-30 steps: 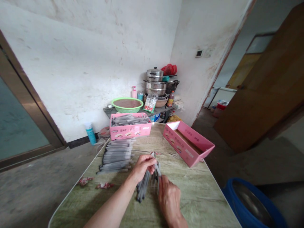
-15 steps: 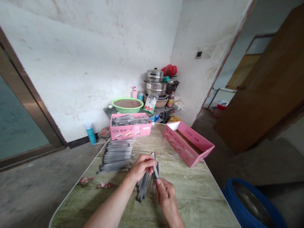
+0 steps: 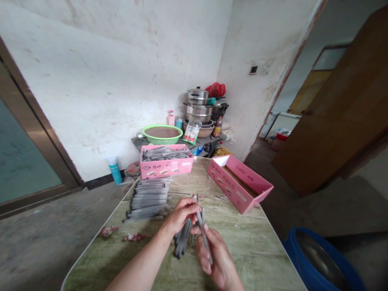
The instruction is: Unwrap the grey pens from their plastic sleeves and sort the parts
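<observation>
A slim grey translucent pen (image 3: 204, 236) slants between my hands above the table. My left hand (image 3: 183, 214) pinches its upper end between thumb and fingers. My right hand (image 3: 216, 254) is curled around the lower part, the pen lying across its fingers. Beneath and between my hands is a small pile of similar pens with dark ends (image 3: 182, 241), partly hidden. Left of my left hand, many more pens (image 3: 150, 200) lie side by side in a row. Behind that row stands a pink box (image 3: 166, 167) filled with pens.
Another pink box (image 3: 239, 186) sits at the table's right edge, tilted away, with bare brown bottom showing. Beyond the wood-patterned table (image 3: 251, 242) are a green basin (image 3: 162, 139) and stacked steel pots (image 3: 198, 109). A blue tub (image 3: 321, 258) stands on the floor at right.
My right hand has shifted down and turned, its fingers opening out around the pen, so more of its length shows. My left hand has stayed nearly in place.
</observation>
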`<state>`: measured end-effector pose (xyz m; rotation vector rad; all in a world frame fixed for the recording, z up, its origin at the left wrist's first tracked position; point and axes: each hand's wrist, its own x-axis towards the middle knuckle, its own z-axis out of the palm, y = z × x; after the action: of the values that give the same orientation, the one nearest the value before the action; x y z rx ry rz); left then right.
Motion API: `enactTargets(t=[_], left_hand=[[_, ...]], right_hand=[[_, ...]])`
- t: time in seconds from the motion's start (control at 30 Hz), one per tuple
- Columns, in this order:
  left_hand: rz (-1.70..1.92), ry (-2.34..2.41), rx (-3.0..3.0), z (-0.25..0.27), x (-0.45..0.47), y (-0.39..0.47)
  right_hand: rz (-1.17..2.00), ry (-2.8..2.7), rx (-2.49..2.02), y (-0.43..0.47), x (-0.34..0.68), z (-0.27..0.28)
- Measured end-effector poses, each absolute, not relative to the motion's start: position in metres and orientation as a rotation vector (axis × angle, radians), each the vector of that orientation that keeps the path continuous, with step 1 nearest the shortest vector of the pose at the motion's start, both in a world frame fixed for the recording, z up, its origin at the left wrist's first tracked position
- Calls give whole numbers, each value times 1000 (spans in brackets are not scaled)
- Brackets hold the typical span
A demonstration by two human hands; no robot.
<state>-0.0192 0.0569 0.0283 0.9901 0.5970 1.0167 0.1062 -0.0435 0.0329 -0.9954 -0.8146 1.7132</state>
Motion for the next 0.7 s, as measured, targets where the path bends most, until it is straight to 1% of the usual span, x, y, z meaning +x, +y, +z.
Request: enactTargets(t=[0.07,0.13,0.2,0.3,0.37,0.43,0.6,0.7], left_hand=[[1009,602,994,27,-17,55],[1005,621,1001,26,-14,55],[1014,650,998,24,-13,56],[1138,711,936,24,-17,63],[1260,750,892,25,-23,69],[1306,764,889,27,-29,72],[1313,742,941,27,-30,72],[1307,747,969,24,-26,70]], right_hand=[[1706,-810,-956,-44,107,33],[1545,-936,-1035,-43,107,31],[1204,-1180,-1197,-41,108,26],[578,-1549,-1468,-44,109,14],[325,-1691,-1612,-49,110,5],[236,-1735,-1723,-52,113,0],[182,-1763,-2076,-36,126,7],[172,-1820,-2198,-20,128,13]])
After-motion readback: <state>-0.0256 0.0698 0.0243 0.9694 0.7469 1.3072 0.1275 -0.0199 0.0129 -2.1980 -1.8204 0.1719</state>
